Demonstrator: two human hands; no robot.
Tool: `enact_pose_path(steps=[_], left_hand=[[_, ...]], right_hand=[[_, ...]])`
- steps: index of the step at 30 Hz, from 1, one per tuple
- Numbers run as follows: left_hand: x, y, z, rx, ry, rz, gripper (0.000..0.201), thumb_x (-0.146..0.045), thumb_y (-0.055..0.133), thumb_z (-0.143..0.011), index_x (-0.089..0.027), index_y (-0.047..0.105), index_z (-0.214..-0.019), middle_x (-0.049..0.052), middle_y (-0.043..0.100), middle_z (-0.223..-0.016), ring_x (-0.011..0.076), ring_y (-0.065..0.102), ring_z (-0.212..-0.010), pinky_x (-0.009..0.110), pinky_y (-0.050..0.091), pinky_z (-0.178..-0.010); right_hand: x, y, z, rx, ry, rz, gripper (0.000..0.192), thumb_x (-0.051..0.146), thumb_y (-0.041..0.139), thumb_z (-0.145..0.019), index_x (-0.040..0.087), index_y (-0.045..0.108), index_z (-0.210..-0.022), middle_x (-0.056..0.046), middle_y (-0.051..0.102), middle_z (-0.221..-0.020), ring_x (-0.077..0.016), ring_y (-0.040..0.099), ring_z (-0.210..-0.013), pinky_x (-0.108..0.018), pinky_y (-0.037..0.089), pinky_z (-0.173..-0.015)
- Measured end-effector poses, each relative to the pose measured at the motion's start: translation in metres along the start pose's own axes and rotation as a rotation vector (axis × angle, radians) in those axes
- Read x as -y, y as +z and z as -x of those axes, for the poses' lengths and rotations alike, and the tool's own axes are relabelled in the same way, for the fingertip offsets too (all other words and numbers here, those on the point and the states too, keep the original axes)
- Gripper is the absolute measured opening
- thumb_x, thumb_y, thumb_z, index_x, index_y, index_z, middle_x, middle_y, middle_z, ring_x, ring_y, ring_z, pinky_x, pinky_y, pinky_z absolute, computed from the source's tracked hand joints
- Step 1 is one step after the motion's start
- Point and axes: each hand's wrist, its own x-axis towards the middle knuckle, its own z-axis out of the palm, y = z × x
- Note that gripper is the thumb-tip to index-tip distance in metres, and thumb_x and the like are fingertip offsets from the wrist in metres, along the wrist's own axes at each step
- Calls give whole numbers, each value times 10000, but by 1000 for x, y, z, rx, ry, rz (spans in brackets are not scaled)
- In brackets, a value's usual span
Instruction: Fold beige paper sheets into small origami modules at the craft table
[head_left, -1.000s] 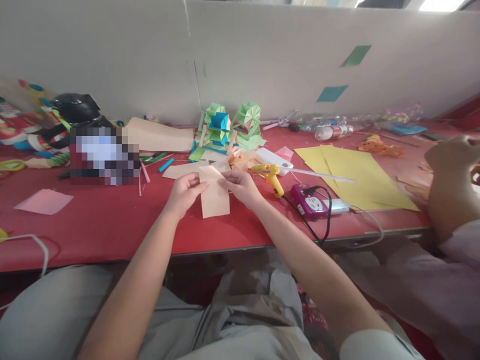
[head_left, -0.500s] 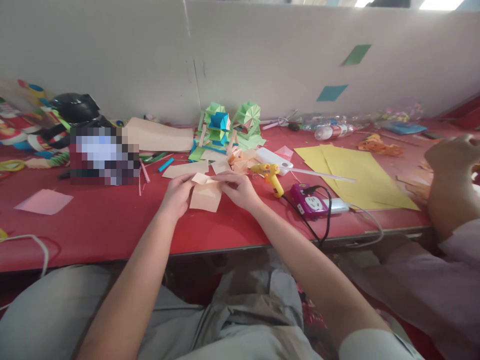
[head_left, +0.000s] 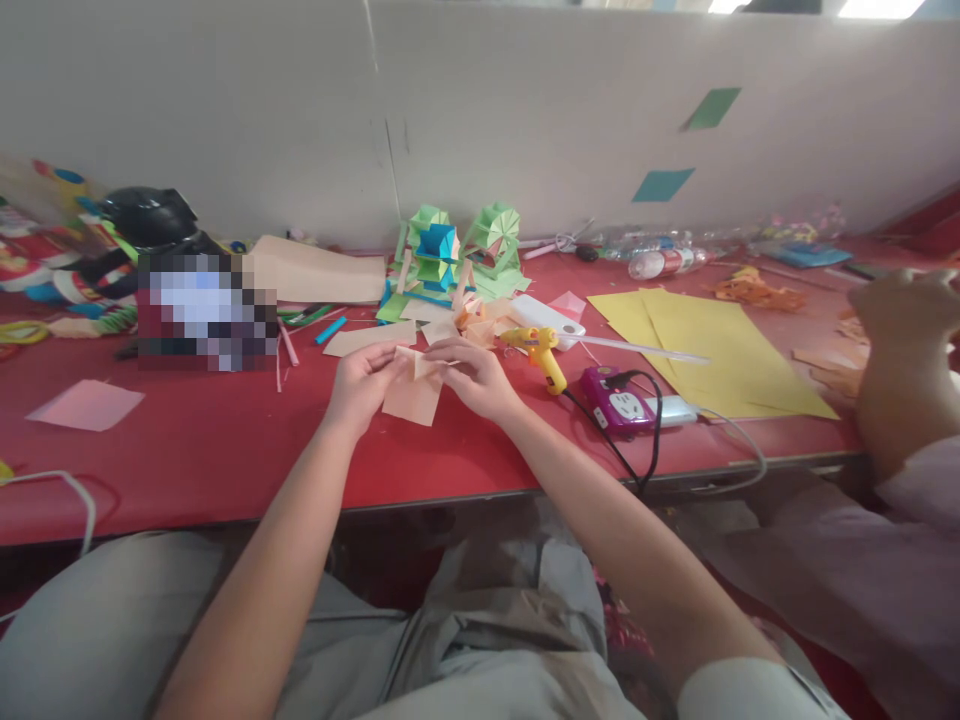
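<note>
A pale peach sheet of paper hangs between my two hands just above the red table, its upper part folded over. My left hand pinches the fold from the left with thumb and fingers. From the other side my right hand grips the paper's upper right part, its fingers bent over the edge. The fingertips hide some of the fold. Just beyond my hands lie a flat peach sheet and small folded peach pieces. Close by on the right is a yellow glue gun with a clear glue stick in it.
Green and blue folded-paper models stand at the back. A purple power strip with cables sits near the front edge. Yellow sheets lie to the right, pink paper to the left. Another person's arm rests at far right.
My left fingers have moved right, onto the folded upper part of the peach paper, which now stands up between both hands. The right hand stays nearly in place.
</note>
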Motion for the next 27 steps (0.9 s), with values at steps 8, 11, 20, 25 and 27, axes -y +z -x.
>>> enact_pose_path(steps=[8, 11, 20, 25, 27], left_hand=[[-5, 6, 4, 62, 148, -154, 493, -466, 830, -731, -148, 766, -1102, 126, 778, -1082, 297, 710, -1063, 372, 550, -926], [-5, 6, 5, 42, 171, -230, 475, -486, 797, -768, -160, 770, -1112, 110, 782, -1058, 277, 725, -973, 340, 568, -819], [1, 9, 5, 187, 234, -295, 449, -485, 774, -799, -160, 776, -1108, 127, 764, -1118, 286, 712, -1038, 371, 571, -884], [-3, 7, 6, 188, 126, -252, 459, -470, 822, -744, -147, 770, -1066, 134, 780, -1055, 292, 730, -990, 392, 575, -886], [-5, 6, 6, 170, 115, -255, 405, -470, 832, -726, -152, 781, -972, 126, 789, -996, 292, 734, -955, 385, 572, -865]], right_hand=[[-3, 3, -2, -36, 163, -57, 356, 496, 693, -851, 165, 705, -981, -58, 722, -873, -155, 652, -777, -264, 506, -659], [0, 3, -3, -49, 153, -68, 348, 493, 700, -846, 154, 703, -927, -50, 717, -851, -139, 637, -744, -256, 494, -647], [5, 1, -5, 17, 191, -98, 343, 503, 705, -829, 161, 690, -825, -33, 688, -764, -124, 593, -662, -235, 438, -557], [-1, -3, -7, -29, 185, -60, 343, 502, 676, -842, 164, 659, -783, -16, 629, -708, -111, 530, -622, -242, 413, -543], [-3, -3, -7, -53, 193, -50, 337, 498, 672, -843, 169, 646, -777, -10, 611, -698, -110, 514, -614, -247, 414, -548]])
